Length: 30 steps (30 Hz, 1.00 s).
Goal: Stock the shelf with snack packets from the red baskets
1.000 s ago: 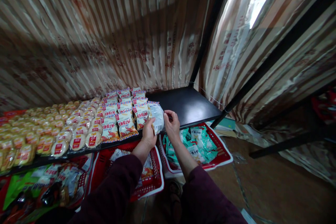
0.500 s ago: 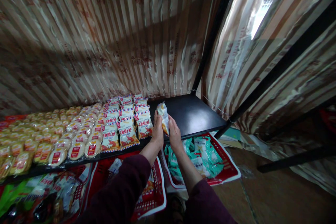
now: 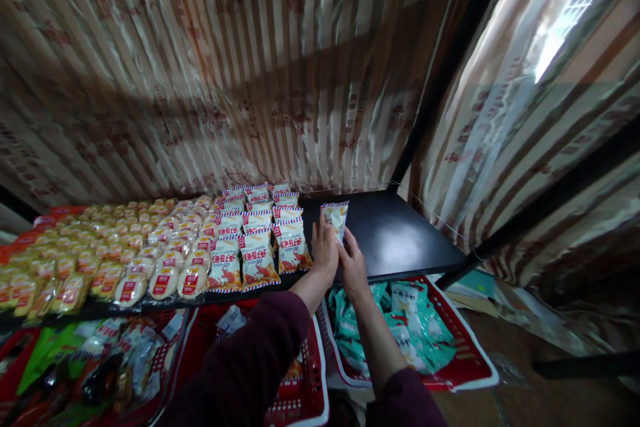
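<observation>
A small white snack bag (image 3: 336, 215) with a striped top edge is upright between my two hands, over the black shelf. My left hand (image 3: 325, 247) presses on its left side and my right hand (image 3: 353, 261) touches its lower right. My fingers hide the bag's lower part. Just left of my left hand, rows of similar white and red snack bags (image 3: 257, 259) stand on the shelf. Farther left lie round white wrapped crackers (image 3: 165, 281) and many yellow wrapped snacks (image 3: 73, 292).
The black shelf (image 3: 400, 233) extends right to a dark post (image 3: 425, 107). Below are a red basket of green packets (image 3: 463, 340), another red basket (image 3: 320, 373) and mixed snacks (image 3: 100, 360) at left. A striped curtain hangs behind.
The view has shifted, so the shelf sits farther right. The held bag has turned, now showing its broader face and striped edge, and my hands have closed in around its lower part.
</observation>
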Tool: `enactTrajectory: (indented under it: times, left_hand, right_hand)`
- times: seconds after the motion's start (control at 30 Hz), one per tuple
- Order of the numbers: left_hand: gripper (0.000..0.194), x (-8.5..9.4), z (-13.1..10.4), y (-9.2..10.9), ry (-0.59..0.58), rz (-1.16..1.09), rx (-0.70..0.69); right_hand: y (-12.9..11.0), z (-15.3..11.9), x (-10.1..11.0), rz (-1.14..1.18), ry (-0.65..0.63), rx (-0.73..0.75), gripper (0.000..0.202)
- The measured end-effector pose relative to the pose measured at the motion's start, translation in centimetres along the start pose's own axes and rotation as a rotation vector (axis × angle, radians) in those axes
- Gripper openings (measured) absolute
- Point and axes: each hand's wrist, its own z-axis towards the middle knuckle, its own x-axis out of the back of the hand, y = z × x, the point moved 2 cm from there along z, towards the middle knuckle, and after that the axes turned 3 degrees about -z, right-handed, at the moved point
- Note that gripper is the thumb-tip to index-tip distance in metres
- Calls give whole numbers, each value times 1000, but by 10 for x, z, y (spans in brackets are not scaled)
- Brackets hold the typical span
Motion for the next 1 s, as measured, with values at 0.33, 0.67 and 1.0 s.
enactTrajectory:
  times: [0.33, 0.67, 1.0]
  left_hand:
    - [38, 1, 12, -7, 63, 160, -47]
    - [42, 2, 21, -4, 91, 385, -61]
    - [47, -6, 31, -15, 78, 528, -33]
  right_hand:
    - [6, 10, -6, 169, 43, -88, 62]
    - [28, 34, -6, 178, 45, -104, 54]
    - [41, 53, 3, 90, 17, -53, 62]
